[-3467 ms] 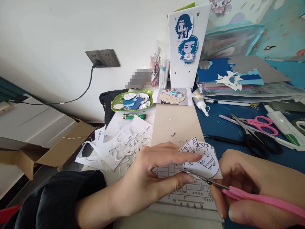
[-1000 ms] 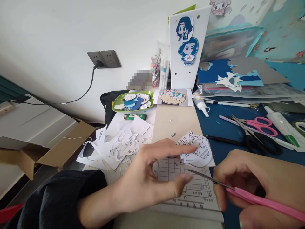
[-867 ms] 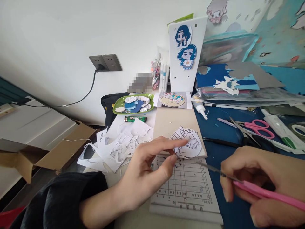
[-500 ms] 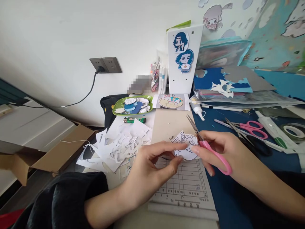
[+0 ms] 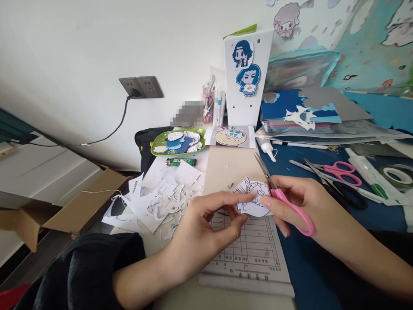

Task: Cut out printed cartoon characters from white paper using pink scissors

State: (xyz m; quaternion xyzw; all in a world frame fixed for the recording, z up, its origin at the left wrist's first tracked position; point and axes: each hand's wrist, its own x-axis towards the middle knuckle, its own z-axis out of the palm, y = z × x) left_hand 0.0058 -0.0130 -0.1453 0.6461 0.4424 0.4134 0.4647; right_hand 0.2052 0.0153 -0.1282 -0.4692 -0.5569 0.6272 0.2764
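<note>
Between my two hands is a paper cutout printed with a black line drawing, its edge partly trimmed. My left hand grips it from the left, the index finger lying across its face. In my right hand is a pair of pink-handled scissors, blades pointing up and away, beyond the cutout's right edge. The right thumb also touches the paper. Below them a sheet with a printed table lies on the desk.
Left of my hands lies a heap of paper scraps, with a green lighter behind. A green tray bears cutouts. On the right are pink scissors, black-handled scissors, a glue bottle and a tape roll. A white stand rises behind.
The whole view has shifted slightly. Both hands keep their hold, and the cutout and scissors are almost where they were.
</note>
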